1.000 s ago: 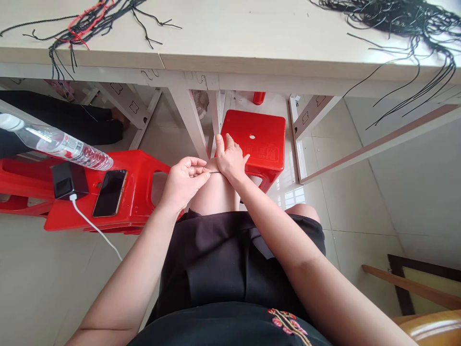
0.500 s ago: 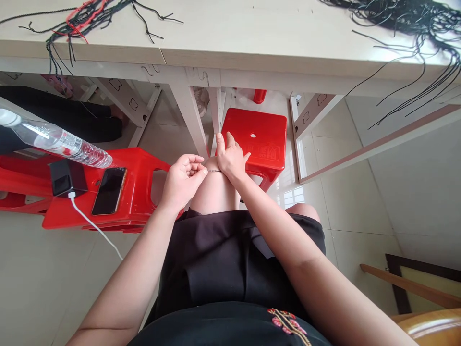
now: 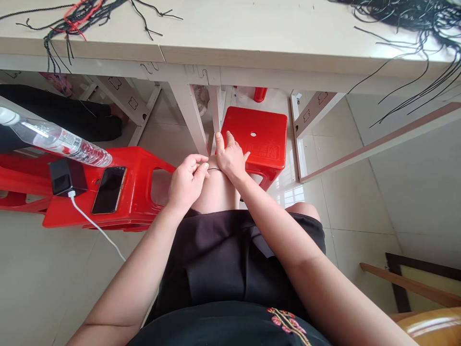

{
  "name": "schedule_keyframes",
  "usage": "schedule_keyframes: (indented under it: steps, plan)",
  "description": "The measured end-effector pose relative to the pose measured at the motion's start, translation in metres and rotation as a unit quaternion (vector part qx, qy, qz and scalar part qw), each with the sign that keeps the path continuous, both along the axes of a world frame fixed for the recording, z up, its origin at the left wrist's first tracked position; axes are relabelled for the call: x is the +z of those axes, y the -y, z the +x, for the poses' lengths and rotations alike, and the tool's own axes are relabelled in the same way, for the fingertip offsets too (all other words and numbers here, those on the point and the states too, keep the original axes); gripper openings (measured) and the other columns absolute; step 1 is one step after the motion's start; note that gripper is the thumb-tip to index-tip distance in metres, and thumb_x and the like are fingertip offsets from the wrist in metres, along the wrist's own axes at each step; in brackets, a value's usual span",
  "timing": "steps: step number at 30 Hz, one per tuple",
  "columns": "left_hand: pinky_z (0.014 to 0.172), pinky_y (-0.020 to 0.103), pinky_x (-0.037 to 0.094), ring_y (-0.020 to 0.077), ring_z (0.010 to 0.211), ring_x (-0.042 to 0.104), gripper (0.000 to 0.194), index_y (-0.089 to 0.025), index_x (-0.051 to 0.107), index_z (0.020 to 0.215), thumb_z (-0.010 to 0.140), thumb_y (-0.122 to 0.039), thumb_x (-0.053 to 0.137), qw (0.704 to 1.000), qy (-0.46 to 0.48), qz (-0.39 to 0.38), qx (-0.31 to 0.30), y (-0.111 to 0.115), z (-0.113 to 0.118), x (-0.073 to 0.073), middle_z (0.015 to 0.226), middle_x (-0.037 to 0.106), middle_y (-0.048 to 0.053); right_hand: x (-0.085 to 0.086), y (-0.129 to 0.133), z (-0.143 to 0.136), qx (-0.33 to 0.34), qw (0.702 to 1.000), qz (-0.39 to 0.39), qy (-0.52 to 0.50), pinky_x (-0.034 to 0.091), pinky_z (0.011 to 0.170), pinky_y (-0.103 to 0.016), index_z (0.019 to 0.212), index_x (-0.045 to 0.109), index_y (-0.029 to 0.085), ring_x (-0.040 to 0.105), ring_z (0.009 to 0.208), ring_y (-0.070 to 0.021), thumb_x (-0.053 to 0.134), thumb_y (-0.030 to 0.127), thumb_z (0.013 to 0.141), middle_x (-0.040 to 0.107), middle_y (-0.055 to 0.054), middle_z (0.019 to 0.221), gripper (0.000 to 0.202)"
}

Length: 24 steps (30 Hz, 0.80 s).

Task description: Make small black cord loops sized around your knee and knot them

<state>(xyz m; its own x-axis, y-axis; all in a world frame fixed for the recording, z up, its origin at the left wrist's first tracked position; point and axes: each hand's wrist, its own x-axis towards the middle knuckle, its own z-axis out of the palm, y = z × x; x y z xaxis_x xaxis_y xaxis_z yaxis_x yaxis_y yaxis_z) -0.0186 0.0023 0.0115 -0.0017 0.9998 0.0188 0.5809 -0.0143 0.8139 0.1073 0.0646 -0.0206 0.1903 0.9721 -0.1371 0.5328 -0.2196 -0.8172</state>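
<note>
A short stretch of thin black cord (image 3: 215,168) lies across my bare knee (image 3: 216,192), between my two hands. My left hand (image 3: 186,182) is closed in a pinch at the cord's left end, thumb against the fingers. Flat on the knee, with its fingers spread, my right hand (image 3: 230,156) presses over the cord's other side. What runs beneath that palm is hidden.
A red stool (image 3: 257,134) stands just beyond my knee. On another red stool (image 3: 135,192) at left are a phone (image 3: 109,190), a black charger (image 3: 67,178) with white cable and a plastic bottle (image 3: 61,139). Black cords (image 3: 406,19) hang over the table edge (image 3: 270,60).
My left hand has shifted slightly right, nearer my right hand, and the cord between them now bows a little instead of running straight. My right hand stays in place.
</note>
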Motion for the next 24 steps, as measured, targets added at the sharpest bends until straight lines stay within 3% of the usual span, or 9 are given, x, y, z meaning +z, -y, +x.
schedule_keyframes:
  steps: [4, 7, 12, 18, 24]
  plan:
    - [0.074, 0.027, 0.049, 0.0157, 0.079, 0.063, 0.020, -0.020, 0.065, 0.092, 0.078, -0.034, 0.062, 0.999, 0.047, -0.019, -0.020, 0.003, -0.003, 0.000, 0.088, 0.068, 0.004, -0.001, 0.001, 0.000, -0.001, 1.000, 0.011, -0.002, 0.004, 0.108, -0.069, 0.141, 0.036, 0.021, 0.033, 0.136, -0.0329, 0.016, 0.069, 0.087, 0.047, -0.014, 0.140, 0.075]
    - [0.076, 0.027, 0.050, 0.0149, 0.081, 0.062, 0.020, -0.019, 0.065, 0.092, 0.073, -0.027, 0.065, 0.998, 0.052, -0.006, -0.032, 0.004, -0.003, -0.001, 0.090, 0.067, 0.004, -0.002, 0.001, 0.000, -0.002, 1.000, 0.014, -0.002, 0.006, 0.108, -0.069, 0.140, 0.037, 0.022, 0.035, 0.135, -0.0327, 0.017, 0.069, 0.087, 0.048, -0.013, 0.138, 0.073]
    - [0.074, 0.028, 0.049, 0.0150, 0.078, 0.061, 0.019, -0.020, 0.064, 0.090, 0.072, -0.025, 0.066, 0.999, -0.012, -0.017, -0.044, 0.002, -0.003, 0.000, 0.087, 0.067, 0.003, -0.002, 0.001, 0.000, -0.001, 1.000, 0.012, -0.002, 0.008, 0.108, -0.069, 0.139, 0.038, 0.023, 0.036, 0.135, -0.0325, 0.017, 0.068, 0.088, 0.049, -0.013, 0.138, 0.072]
    - [0.072, 0.030, 0.046, 0.0184, 0.080, 0.061, 0.016, -0.023, 0.057, 0.096, 0.080, -0.024, 0.054, 0.993, -0.083, -0.024, -0.081, -0.002, -0.002, 0.005, 0.084, 0.064, 0.003, 0.001, 0.003, -0.001, 0.004, 1.000, 0.000, -0.008, 0.007, 0.109, -0.067, 0.140, 0.037, 0.020, 0.036, 0.135, -0.0325, 0.019, 0.065, 0.089, 0.049, -0.014, 0.138, 0.070]
    - [0.071, 0.031, 0.043, 0.0227, 0.084, 0.060, 0.015, -0.026, 0.055, 0.092, 0.079, -0.017, 0.054, 0.990, -0.116, -0.031, -0.070, 0.000, 0.001, 0.011, 0.083, 0.064, 0.003, -0.001, 0.003, -0.002, 0.003, 1.000, 0.007, -0.005, 0.005, 0.107, -0.070, 0.139, 0.038, 0.020, 0.038, 0.133, -0.0333, 0.019, 0.066, 0.089, 0.050, -0.013, 0.137, 0.071]
